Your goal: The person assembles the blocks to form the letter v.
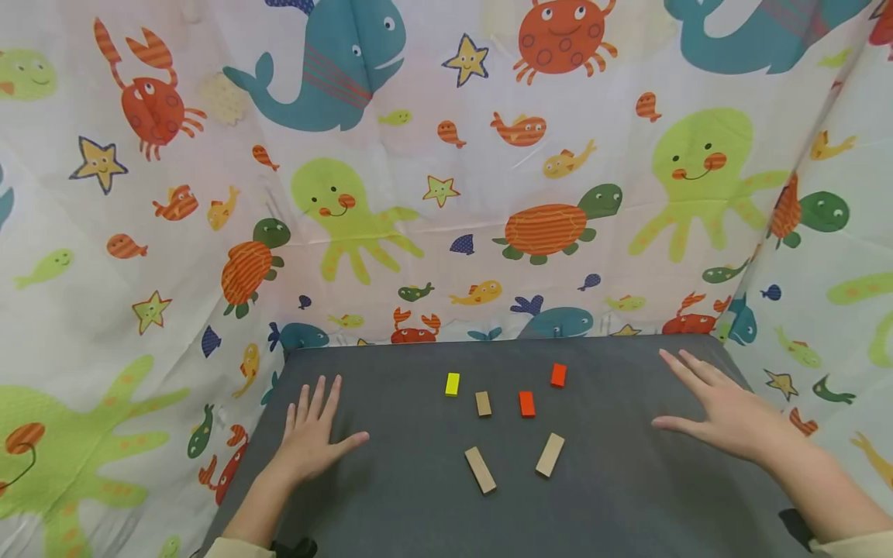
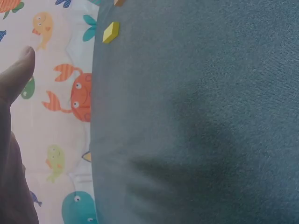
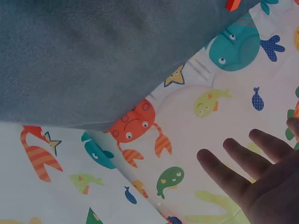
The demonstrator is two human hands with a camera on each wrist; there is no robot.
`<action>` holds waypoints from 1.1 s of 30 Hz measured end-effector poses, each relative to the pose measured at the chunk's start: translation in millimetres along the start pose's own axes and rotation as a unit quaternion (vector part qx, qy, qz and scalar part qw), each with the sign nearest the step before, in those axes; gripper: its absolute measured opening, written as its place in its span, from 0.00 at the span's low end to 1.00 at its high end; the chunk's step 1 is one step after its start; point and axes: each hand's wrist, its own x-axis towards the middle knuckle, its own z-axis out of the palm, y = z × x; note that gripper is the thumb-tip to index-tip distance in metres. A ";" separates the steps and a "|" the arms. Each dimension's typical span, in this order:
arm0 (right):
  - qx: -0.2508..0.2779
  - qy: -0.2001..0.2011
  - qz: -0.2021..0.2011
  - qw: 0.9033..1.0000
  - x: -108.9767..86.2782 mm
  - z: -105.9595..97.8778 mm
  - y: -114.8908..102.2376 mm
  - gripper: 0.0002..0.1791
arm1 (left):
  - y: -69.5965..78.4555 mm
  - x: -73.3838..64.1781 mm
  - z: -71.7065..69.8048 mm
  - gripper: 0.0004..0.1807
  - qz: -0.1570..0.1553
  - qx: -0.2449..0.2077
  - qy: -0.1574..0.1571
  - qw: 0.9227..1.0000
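Both hands hover over the sides of a grey table, fingers spread and nothing held. The left hand [image 1: 308,442] is nearest to a long plain wooden block [image 1: 480,470]. My right hand [image 1: 729,411] is apart from every block, with a red block [image 1: 559,375] the closest. Between the hands lie a yellow block [image 1: 452,384], a short wooden block [image 1: 484,404], a second red block [image 1: 526,404] and another long wooden block [image 1: 550,455]. In the left wrist view the yellow block [image 2: 111,32] shows near the table edge; the right wrist view catches a red block [image 3: 232,4] at its top.
A grey cloth covers the table [image 1: 418,519]. Behind it and along both sides hangs a curtain [image 1: 432,256] printed with sea animals. Dark straps [image 1: 296,549] show at the wrists near the bottom of the head view.
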 end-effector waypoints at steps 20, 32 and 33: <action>0.046 0.040 -0.025 0.998 9.7 15.2 -20.1 0.62 | 18.4 4.7 13.3 0.59 -0.023 -0.080 -0.038 0.996; 0.095 0.058 -0.023 0.993 17.8 34.3 -40.5 0.51 | 31.3 6.4 23.9 0.50 0.001 -0.133 -0.038 0.990; 0.098 0.056 -0.022 0.993 18.6 35.6 -42.7 0.51 | 32.6 6.2 24.8 0.48 -0.003 -0.136 -0.042 0.990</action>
